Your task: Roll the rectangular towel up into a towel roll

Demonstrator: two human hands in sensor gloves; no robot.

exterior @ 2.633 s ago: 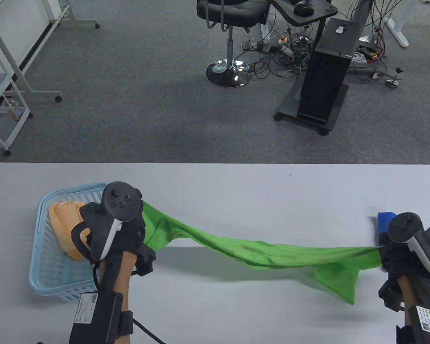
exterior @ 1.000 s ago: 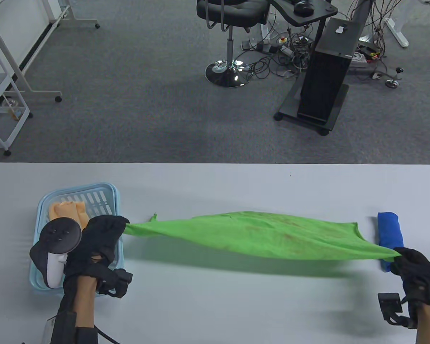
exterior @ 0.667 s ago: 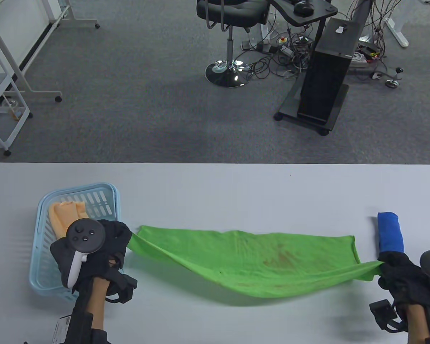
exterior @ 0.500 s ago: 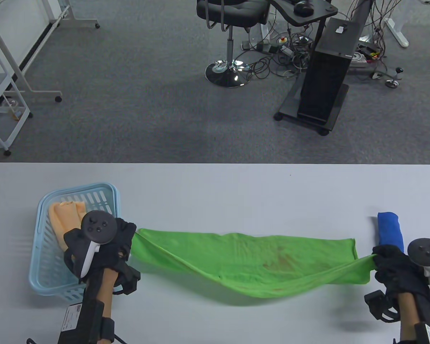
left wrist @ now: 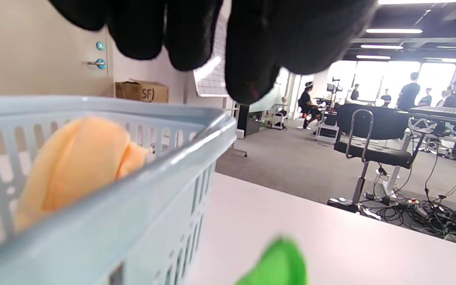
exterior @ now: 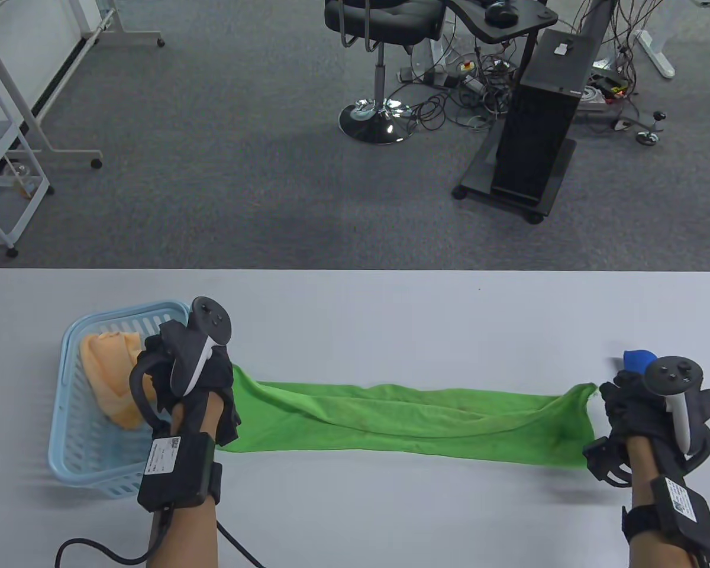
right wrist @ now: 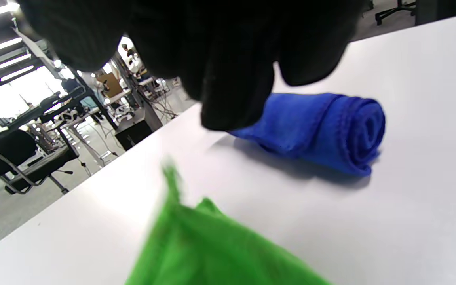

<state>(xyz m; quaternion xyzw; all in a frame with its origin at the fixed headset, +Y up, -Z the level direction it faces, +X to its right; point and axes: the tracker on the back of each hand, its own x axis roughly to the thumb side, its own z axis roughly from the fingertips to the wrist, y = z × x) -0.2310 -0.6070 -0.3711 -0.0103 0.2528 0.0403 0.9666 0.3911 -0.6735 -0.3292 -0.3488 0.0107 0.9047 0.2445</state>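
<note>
— How are your hands set?

— Your left hand (exterior: 198, 378) sits at the towel's (exterior: 414, 417) left end, just right of the basket (exterior: 74, 455), wrist low and tracker up. Your right hand (exterior: 639, 408) is at the towel's right end, forearm coming up from the bottom edge. The towel lies on the desk (exterior: 355, 307) between them — a long green strip, folded and wrinkled along its length.

— And your fingers?

— From above the gloves hide them, so you cannot tell there whether either hand grips the towel. In the left wrist view your fingers (left wrist: 247, 59) hang from the top edge, loosely curled, clear of the green corner (left wrist: 279, 263) below them. In the right wrist view your fingers (right wrist: 228, 83) hang above the green cloth (right wrist: 212, 245) too, not touching it.

— What else do the wrist views add?

— The right one shows the blue roll (right wrist: 323, 130) whole, its spiral end facing out; from above only its tip (exterior: 636, 358) shows beyond your hand. The left one shows the orange cloth (left wrist: 75, 162) inside the basket (left wrist: 164, 178).
</note>
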